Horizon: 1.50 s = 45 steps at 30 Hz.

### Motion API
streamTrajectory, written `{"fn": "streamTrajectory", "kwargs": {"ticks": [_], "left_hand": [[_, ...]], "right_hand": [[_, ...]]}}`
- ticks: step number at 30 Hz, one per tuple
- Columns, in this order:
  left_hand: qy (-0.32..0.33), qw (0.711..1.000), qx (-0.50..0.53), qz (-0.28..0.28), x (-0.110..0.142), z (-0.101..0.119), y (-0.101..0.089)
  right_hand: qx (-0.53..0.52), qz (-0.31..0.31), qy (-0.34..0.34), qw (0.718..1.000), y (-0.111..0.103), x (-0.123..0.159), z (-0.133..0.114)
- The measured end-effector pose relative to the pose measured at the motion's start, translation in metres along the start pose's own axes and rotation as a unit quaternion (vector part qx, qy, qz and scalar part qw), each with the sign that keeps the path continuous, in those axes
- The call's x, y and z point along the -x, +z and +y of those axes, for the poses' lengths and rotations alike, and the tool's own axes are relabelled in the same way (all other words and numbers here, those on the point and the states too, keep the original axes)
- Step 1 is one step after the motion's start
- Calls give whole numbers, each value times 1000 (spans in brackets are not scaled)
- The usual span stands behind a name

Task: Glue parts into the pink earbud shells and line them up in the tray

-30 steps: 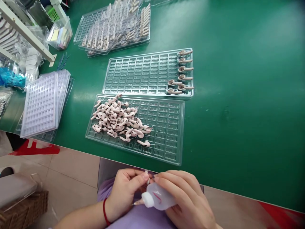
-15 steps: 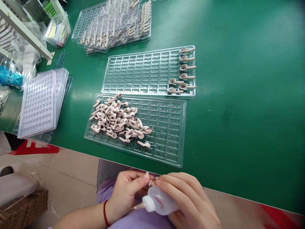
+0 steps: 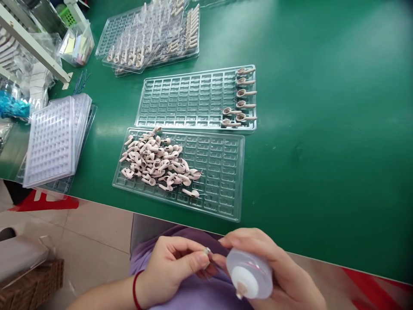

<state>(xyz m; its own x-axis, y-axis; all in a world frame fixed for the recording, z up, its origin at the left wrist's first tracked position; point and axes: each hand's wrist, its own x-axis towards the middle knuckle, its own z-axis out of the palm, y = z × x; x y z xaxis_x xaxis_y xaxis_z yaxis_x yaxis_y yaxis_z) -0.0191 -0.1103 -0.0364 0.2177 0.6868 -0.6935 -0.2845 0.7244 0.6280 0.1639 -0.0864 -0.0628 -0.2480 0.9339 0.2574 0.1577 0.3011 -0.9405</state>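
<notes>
Left hand (image 3: 176, 267): thumb and index finger pinched shut on a small pale part (image 3: 207, 250). Most of the part is hidden by the fingertips, so its shape is hard to read. Right hand (image 3: 280, 269): fingers closed around a translucent squeeze bottle (image 3: 263, 273), its white collar and nozzle facing the camera. One right finger reaches toward the small pale part; contact cannot be told. Lower palm of the right hand cut off by the frame.

Loose pile of earbud shells (image 3: 158, 160) overlaps too much to count, on the left and middle of the lower clear tray (image 3: 230, 181). Stacked clear trays (image 3: 111, 36) run off the top edge; the shells inside blur together.

Edges: both hands work over the lap, at the front edge of the green desk (image 3: 309, 163); in this view the right hand overlaps that edge. Upper clear tray (image 3: 180, 99) lies just beyond the lower one, touching or nearly so. Bare desk runs wide to the right of both trays. White trays (image 3: 48, 144) stand stacked at left, well apart from the pile.

Against the earlier frames: bottle has turned — nozzle pointed left, now toward the camera — and sits further right. Small pale part stood up above the left thumb; now lower, more covered. Seven earbud shells (image 3: 247, 93) at the right end of the upper clear tray, same count as before.
</notes>
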Motion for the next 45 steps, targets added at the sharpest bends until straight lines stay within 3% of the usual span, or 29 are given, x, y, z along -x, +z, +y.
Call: {"fn": "streamTrajectory", "kwargs": {"ticks": [3, 10, 23, 26, 29, 32, 36, 45], "left_hand": [[10, 998, -51, -32, 4, 4, 1], [63, 970, -212, -102, 9, 17, -1], [-2, 971, -186, -154, 11, 17, -1], [-53, 987, -82, -130, 8, 10, -1], [-73, 994, 11, -79, 2, -1, -2], [-66, 996, 61, -19, -6, -10, -4], [-62, 992, 107, 33, -14, -14, -4], [-41, 988, 139, 44, -23, -19, -2]], "right_hand": [[-27, 12, 32, 999, 0, 0, -2], [-73, -23, 76, 994, -8, -3, -9], [-89, -156, 150, 972, -20, -4, -11], [-63, -138, 116, 982, -18, -4, -10], [-26, -75, 66, 995, -13, -3, -6], [26, -39, -29, 998, -4, 1, 0], [139, -11, -150, 979, 5, 5, 8], [250, 6, -184, 951, 11, 4, 16]]}}
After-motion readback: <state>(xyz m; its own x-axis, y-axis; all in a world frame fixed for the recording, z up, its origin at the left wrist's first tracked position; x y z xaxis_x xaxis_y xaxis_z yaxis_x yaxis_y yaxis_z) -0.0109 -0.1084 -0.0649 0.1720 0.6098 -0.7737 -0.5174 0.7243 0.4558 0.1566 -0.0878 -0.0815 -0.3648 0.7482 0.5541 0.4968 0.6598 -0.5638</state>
